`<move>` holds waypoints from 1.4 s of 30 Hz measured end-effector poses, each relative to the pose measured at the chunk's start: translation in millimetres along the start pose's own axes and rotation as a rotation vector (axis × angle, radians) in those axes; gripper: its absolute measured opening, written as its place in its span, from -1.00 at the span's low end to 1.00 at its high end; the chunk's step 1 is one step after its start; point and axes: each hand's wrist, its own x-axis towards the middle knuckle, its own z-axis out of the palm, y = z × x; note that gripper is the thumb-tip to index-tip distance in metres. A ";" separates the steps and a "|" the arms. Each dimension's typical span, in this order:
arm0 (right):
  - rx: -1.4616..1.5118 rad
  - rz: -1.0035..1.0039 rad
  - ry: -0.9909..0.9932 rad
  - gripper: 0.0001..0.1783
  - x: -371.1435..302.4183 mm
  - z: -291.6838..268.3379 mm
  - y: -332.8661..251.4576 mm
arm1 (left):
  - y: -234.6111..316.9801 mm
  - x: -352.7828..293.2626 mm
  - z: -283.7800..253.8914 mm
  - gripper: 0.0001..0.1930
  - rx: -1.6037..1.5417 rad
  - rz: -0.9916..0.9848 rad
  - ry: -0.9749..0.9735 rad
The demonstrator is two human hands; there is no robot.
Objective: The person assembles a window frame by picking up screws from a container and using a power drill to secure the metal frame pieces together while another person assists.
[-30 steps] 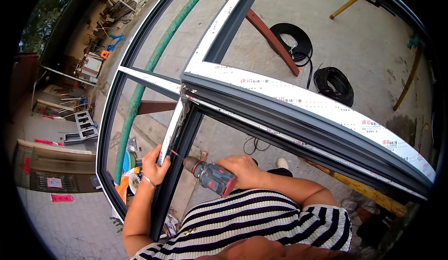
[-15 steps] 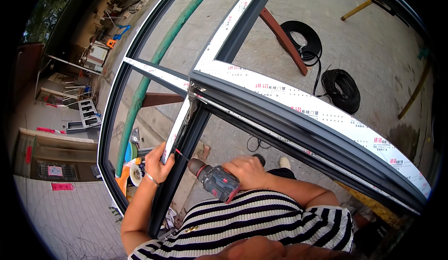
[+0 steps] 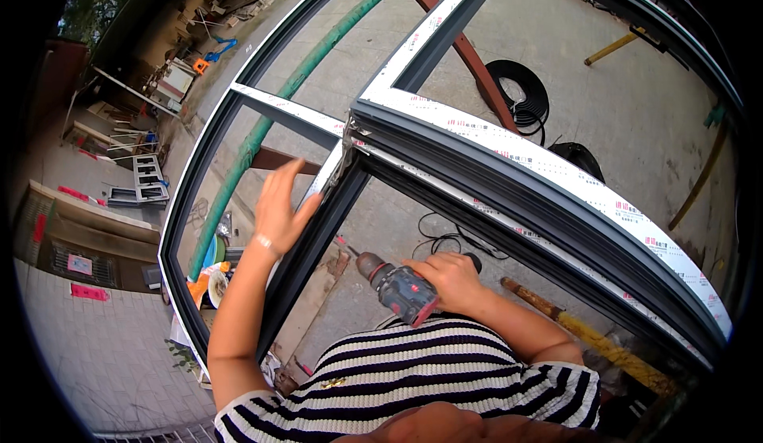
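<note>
Concrete floor (image 3: 548, 34) below. Our L hand (image 3: 282, 203) is spread, gripping nothing, by the frame (image 3: 477, 133); our R hand (image 3: 453, 280) is wrapped round the drill (image 3: 401, 290), near our shirt (image 3: 397, 355). Prob. heavy, rigid; best held behind the chuck (image 3: 368, 264).

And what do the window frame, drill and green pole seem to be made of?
Window frame: probably coated aluminium, matte dark grey, with crisp profile edges.
Drill: likely plastic body, dull grey and red, with moulded contours.
Green pole: wrinkled wrapping, perhaps cloth or plastic; core hidden.

Drill (image 3: 404, 292) partly hidden, window frame (image 3: 493, 138) cropped
</note>
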 end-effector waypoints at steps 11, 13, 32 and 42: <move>0.153 0.276 0.023 -0.49 -52.9 4.2 13.1 | -6.6 91.0 65.2 -0.17 -0.084 0.187 -0.108; 0.157 0.311 0.006 -0.49 -54.6 4.2 15.5 | 1.3 89.3 63.9 -0.20 0.007 0.167 -0.096; 0.312 0.357 -0.023 -0.47 -41.1 4.4 36.9 | 1.9 88.2 62.7 -0.15 0.044 0.097 -0.138; 0.361 0.393 -0.074 -0.46 -43.0 -3.7 45.1 | 8.9 86.7 66.6 -0.11 0.096 0.014 -0.138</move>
